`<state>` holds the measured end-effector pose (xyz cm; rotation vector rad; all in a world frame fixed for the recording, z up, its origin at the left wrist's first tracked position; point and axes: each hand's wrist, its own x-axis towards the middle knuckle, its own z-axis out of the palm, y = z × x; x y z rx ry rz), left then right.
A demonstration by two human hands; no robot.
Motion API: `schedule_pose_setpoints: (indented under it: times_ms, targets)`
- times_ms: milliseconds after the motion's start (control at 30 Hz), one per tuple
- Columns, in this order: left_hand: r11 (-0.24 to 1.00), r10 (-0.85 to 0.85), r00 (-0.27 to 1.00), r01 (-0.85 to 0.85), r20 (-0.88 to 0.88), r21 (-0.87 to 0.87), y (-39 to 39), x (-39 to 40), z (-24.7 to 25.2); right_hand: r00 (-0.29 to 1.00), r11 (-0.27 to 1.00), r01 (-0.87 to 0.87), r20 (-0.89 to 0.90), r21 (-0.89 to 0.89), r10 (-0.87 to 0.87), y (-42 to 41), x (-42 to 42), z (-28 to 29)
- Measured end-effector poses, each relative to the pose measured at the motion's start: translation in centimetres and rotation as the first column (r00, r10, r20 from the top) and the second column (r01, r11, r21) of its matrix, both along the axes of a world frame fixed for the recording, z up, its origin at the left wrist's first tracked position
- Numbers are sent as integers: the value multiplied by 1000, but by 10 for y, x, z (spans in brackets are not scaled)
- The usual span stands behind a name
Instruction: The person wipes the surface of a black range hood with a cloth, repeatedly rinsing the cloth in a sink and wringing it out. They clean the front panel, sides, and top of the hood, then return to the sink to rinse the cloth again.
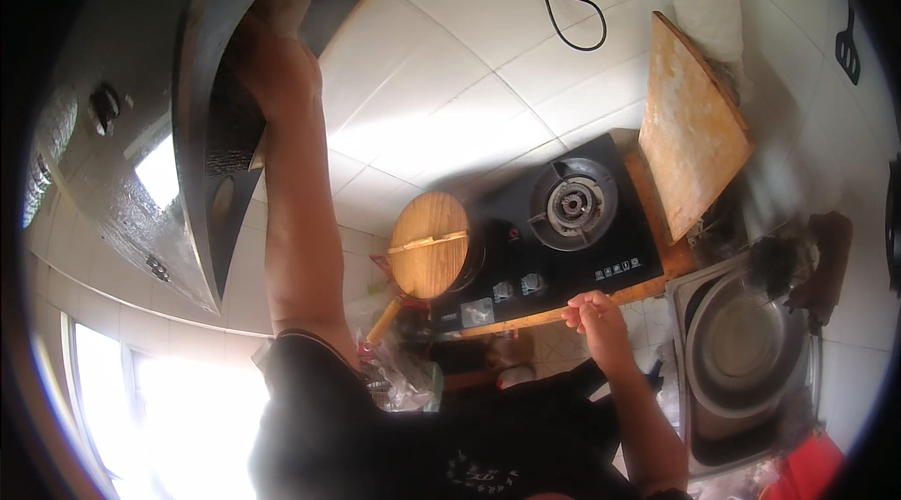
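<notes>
My left arm is raised high, and my left hand (285,67) reaches up under the dark range hood (193,113). A pale, crumpled cloth (291,6) shows at that hand, pressed near the hood's underside; shadow hides most of the fingers. My right hand (597,331) hovers by the front edge of the black glass gas stove (493,289). Its fingers are loosely curled, with nothing visible in them. On the stove's left side sits a pan covered by a round wooden lid (429,247). The right burner (574,203) is bare.
A wooden cutting board (690,127) leans upright at the stove's right. Beyond it, a metal basin (747,345) rests in the steel sink (679,394). A black cable loop (577,43) hangs against the tiled wall. A slotted spatula (848,53) hangs at far right.
</notes>
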<state>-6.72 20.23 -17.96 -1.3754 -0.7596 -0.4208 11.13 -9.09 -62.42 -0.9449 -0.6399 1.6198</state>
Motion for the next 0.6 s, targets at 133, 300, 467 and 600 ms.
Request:
schedule_pose_setpoints:
  times_ms: [133,300,467,600]
  targets:
    - [982,-164,986,165,14,-92,48,0,17,1000,1000,12,19,-23,-11,-5,8,-13]
    - [817,-165,855,398,492,-418,150,-18,39,1000,996,15,18,-87,-13,-8,18,-10]
    - [939,-20,887,176,462,-295,181,33,9,996,987,89,37,-136,-85,-7,25,-25]
    - [983,-38,936,98,349,-156,207,8,9,994,986,99,64,-136,-91,-5,29,-28]
